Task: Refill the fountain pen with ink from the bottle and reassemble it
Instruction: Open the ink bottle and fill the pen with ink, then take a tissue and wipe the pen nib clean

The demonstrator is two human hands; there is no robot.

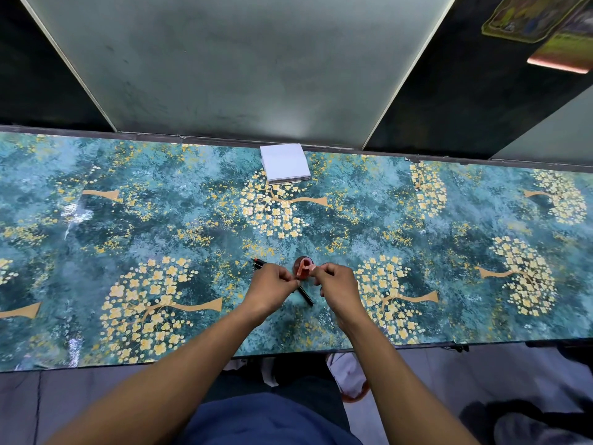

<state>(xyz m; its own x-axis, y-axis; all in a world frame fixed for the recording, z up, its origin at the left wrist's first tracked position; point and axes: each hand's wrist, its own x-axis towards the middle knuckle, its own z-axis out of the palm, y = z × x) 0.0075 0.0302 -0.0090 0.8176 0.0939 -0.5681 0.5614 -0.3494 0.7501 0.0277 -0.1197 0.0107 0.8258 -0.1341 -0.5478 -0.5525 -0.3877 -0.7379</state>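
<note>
Here, one ink bottle (303, 264), one black pen (306, 296) and one white paper stack (285, 162) are seen on the patterned counter (449, 239). The bottle stands between the two hands near the front edge; the stack lies well apart at the back edge. The pen lies flat, partly hidden under the left hand (272, 288), whose fingers are curled narrow; whether anything is pinched cannot be told. The right hand (337, 285) is likewise curled, its fingertips at the bottle's reddish top.
</note>
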